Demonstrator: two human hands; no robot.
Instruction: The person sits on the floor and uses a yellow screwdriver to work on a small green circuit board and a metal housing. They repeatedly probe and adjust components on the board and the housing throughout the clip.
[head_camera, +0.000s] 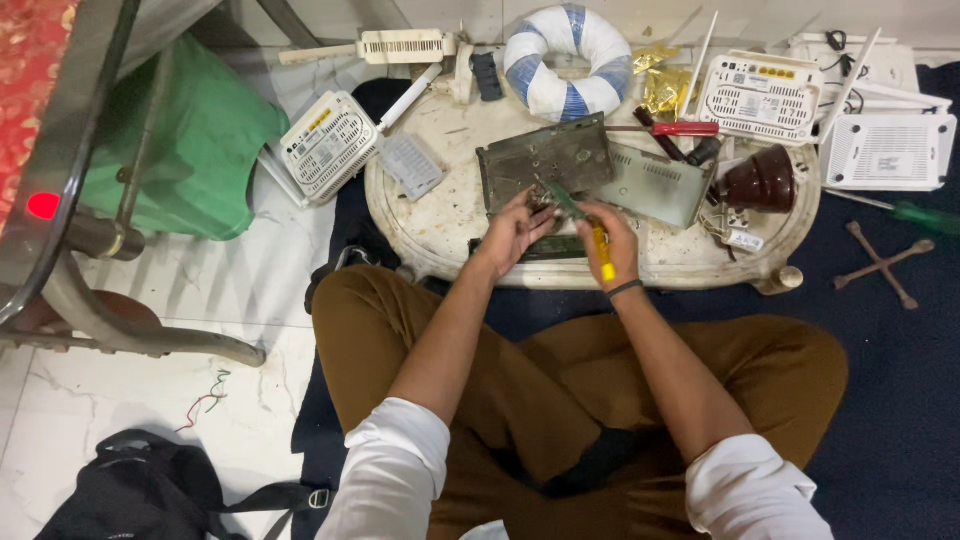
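A small green circuit board (563, 199) sits pinched between my hands at the near edge of the low white table (440, 225). My left hand (512, 232) steadies it; my right hand (612, 243) is closed around a yellow-handled screwdriver (603, 255). Just beyond lies a dark opened router casing (545, 155). Farther off: a red-handled screwdriver (672, 128), white routers (328, 145), a blue-and-white ring (567, 62).

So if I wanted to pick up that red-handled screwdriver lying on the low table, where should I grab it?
Probably by the red handle of the red-handled screwdriver, coming from above. It lies flat and sideways on the low table, the handle's top is uncovered, and it is the thickest part. The thin shaft points toward the dark circuit board, so that end is more crowded.
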